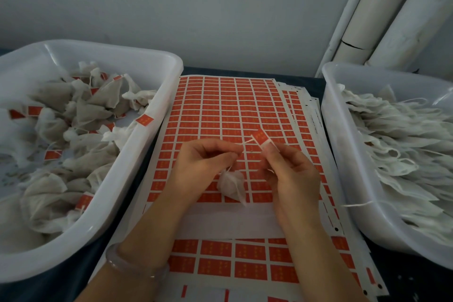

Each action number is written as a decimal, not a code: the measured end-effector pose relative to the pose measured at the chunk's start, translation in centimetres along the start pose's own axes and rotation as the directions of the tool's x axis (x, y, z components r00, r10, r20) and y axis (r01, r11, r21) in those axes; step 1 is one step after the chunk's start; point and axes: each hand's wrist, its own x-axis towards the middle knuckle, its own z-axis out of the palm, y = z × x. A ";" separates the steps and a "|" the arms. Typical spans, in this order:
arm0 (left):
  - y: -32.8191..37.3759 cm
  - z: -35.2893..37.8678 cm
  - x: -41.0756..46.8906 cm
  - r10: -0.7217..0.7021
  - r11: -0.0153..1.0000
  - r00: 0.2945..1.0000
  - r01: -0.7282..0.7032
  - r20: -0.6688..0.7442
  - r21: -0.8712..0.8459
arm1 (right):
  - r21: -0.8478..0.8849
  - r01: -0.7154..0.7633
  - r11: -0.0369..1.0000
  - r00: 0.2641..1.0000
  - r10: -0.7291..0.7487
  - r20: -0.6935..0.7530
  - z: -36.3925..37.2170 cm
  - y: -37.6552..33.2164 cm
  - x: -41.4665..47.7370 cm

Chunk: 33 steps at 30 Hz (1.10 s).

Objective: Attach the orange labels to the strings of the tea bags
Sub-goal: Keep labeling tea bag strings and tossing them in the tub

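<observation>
Currently, both hands work above the label sheet (228,105), which lies flat on the dark counter (404,274) between 2 white plastic tubs.

1. Left hand (206,162): thumb and forefinger are pressed together, pinching the string (247,142) of 1 tea bag (231,185). The bag hangs just below the fingers, over the lower rows of the sheet.
2. Right hand (289,169): thumb and forefinger pinch 1 orange label (260,138) by its lower edge, with the other fingers curled beneath. The label stands tilted above the sheet.
3. String: it runs from the left fingertips up and to the right and meets the label at its left side.
4. Label sheet: a grid of orange labels on white backing. A blank white band (228,218) crosses the sheet below the hands. Edges of further sheets (316,117) show beneath it on the right.
5. Left tub (115,52): holds a loose heap of tea bags (93,105), many with orange labels showing.
6. Right tub (329,130): holds flat white tea bags (404,149) with loose strings.

A pale bracelet (132,266) sits on the left wrist. White pipes (392,19) rise along the wall at the far right.
</observation>
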 end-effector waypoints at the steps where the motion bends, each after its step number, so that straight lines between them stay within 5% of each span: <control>1: 0.0 0.1 0.0 -0.006 1.000 1.000 0.006 -0.007 -0.001 | 0.024 -0.010 1.000 1.000 0.010 0.000 -0.1 -0.1 0.0; 6: 0.0 0.1 -0.1 -0.023 0.998 0.999 0.025 0.027 -0.058 | 0.253 -0.084 0.964 0.979 0.032 0.202 -0.7 -0.7 0.2; 9: -0.3 0.3 -0.1 0.012 0.994 0.998 -0.005 0.065 -0.111 | 0.082 -0.084 0.993 0.954 0.056 0.294 -0.5 -0.8 -0.2; 17: -0.7 0.4 -0.2 0.111 0.992 0.980 -0.098 0.167 -0.085 | -0.005 -0.098 0.995 0.962 0.096 0.254 -0.2 -0.6 -0.3; 33: -0.8 0.2 -0.3 0.083 0.988 0.925 -0.028 0.370 -0.151 | -0.014 -0.152 0.988 0.953 0.150 0.264 -1.1 -0.8 0.5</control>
